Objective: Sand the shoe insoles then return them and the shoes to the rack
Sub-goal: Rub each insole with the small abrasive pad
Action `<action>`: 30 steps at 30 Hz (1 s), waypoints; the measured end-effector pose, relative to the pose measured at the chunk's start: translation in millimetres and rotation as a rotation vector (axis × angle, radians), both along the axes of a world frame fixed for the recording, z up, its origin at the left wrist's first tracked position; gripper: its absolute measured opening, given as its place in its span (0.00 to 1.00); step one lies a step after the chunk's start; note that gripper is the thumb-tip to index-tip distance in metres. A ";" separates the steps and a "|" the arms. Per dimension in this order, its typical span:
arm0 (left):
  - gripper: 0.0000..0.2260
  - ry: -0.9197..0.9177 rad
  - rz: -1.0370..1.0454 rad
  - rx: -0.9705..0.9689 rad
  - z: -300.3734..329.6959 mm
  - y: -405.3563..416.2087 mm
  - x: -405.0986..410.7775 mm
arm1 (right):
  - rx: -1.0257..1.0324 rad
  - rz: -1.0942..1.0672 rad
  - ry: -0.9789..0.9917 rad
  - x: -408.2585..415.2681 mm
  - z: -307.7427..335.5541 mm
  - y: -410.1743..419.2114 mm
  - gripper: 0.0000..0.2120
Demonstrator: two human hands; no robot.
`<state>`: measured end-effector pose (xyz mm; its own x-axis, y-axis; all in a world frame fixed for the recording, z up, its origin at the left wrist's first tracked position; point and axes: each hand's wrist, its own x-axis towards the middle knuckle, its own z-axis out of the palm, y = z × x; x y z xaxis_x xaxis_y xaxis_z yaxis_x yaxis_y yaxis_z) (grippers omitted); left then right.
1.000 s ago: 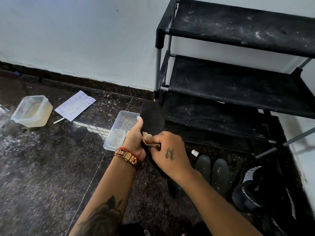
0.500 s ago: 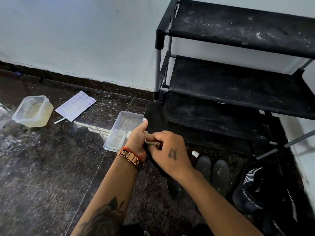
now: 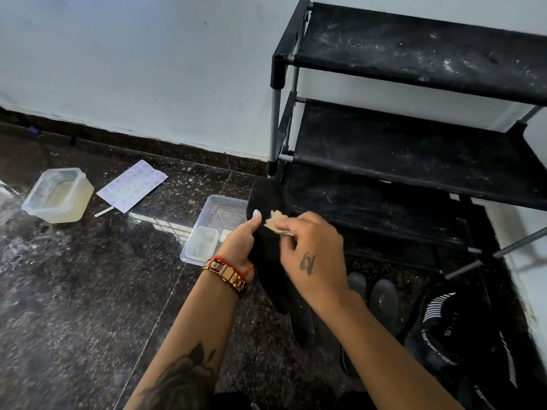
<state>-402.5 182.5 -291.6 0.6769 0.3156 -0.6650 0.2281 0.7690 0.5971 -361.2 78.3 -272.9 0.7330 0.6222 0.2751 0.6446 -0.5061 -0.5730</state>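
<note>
My left hand (image 3: 241, 241) grips a black insole (image 3: 266, 199) upright above the floor, thumb laid along its face. My right hand (image 3: 313, 255) pinches a folded tan piece of sandpaper (image 3: 276, 221) and presses it on the insole's upper middle. Other dark insoles (image 3: 381, 300) lie on the floor below my right wrist. A pair of black shoes (image 3: 453, 329) with white lettering sits at the lower right. The black three-shelf shoe rack (image 3: 414, 149) stands at the right against the wall, its shelves dusty.
A clear plastic tray (image 3: 219, 214) with a smaller clear box (image 3: 201, 244) lies on the dark stone floor left of the insole. Farther left are a tub of yellowish liquid (image 3: 57, 196), a printed sheet (image 3: 131, 184) and a white stick (image 3: 103, 212).
My right hand has slid the sandpaper up the insole, from near my left palm toward the thumb tip. The insole stays held in the same place.
</note>
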 end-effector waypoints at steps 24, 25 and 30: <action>0.17 -0.019 0.072 -0.002 -7.3 3.1 2.4 | -0.009 0.208 0.175 -13.7 -4.3 4.2 0.12; 0.19 -0.006 0.071 -0.005 -7.4 3.0 2.1 | -0.032 0.211 0.186 -12.7 -5.2 3.0 0.12; 0.19 -0.021 0.009 -0.015 -2.9 -2.2 2.4 | -0.242 0.100 0.130 1.8 -9.2 -1.6 0.14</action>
<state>-400.1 180.3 -294.5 0.6882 0.3118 -0.6552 0.2088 0.7797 0.5903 -359.4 76.7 -282.1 0.6841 0.7292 0.0174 0.6273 -0.5759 -0.5242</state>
